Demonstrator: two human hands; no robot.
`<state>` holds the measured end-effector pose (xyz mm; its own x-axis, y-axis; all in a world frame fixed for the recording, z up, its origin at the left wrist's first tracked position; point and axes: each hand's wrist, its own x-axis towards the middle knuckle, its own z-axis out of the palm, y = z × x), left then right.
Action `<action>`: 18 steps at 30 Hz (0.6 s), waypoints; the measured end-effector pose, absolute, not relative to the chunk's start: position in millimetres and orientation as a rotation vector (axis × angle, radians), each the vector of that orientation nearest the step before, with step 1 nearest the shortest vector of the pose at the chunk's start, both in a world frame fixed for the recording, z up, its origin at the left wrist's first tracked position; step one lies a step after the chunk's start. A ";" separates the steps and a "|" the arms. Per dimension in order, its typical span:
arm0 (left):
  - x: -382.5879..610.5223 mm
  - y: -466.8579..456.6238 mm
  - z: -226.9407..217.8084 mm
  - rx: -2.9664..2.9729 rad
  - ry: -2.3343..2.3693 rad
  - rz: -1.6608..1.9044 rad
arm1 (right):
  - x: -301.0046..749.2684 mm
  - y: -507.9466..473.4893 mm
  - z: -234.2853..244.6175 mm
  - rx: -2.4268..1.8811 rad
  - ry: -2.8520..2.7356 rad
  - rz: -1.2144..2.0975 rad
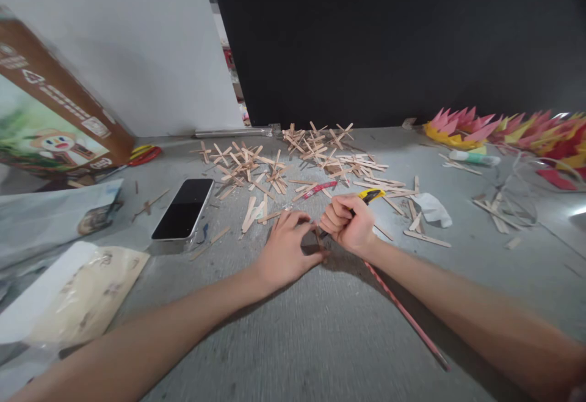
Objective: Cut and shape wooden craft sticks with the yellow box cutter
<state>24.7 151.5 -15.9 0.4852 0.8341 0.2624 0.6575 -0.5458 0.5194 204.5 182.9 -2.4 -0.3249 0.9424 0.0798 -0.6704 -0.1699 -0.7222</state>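
Observation:
My right hand [348, 224] is wrapped in a fist round a yellow and black utility knife [372, 194], its blade end pointing down toward the table. Beside it, my left hand [287, 249] pinches a short wooden craft stick [319, 240] between thumb and fingers, low over the tabletop. The knife's tip meets the stick's area, but my fingers partly hide the contact. A thin pink striped rod [407, 316] lies under my right forearm. Just beyond my hands are loose craft sticks [379, 182] and a red strip [320, 188].
Star-shaped bundles of craft sticks [245, 161] cover the back of the grey table [274, 353]. A phone [184, 210], plastic packets [91, 292] and a brown box [59, 103] are left. On the right are a crumpled tissue [433, 209], glue stick [475, 158] and pink-yellow paper crowns [462, 129].

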 end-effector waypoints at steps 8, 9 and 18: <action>25.7 151.6 -13.5 2.376 1.266 0.677 | 200.2 181.6 -6.0 -0.452 -0.851 1.747; 25.8 151.6 -13.0 2.373 1.268 0.675 | 200.2 181.4 -6.4 -0.448 -0.854 1.747; 25.9 151.6 -13.8 2.366 1.269 0.679 | 199.7 181.3 -4.2 -0.477 -0.877 1.742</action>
<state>25.9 151.6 -13.8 0.4784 0.8454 0.2376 0.6669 -0.5258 0.5280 199.7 181.3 -4.2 -0.3431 0.9337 0.1023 -0.6384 -0.1519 -0.7546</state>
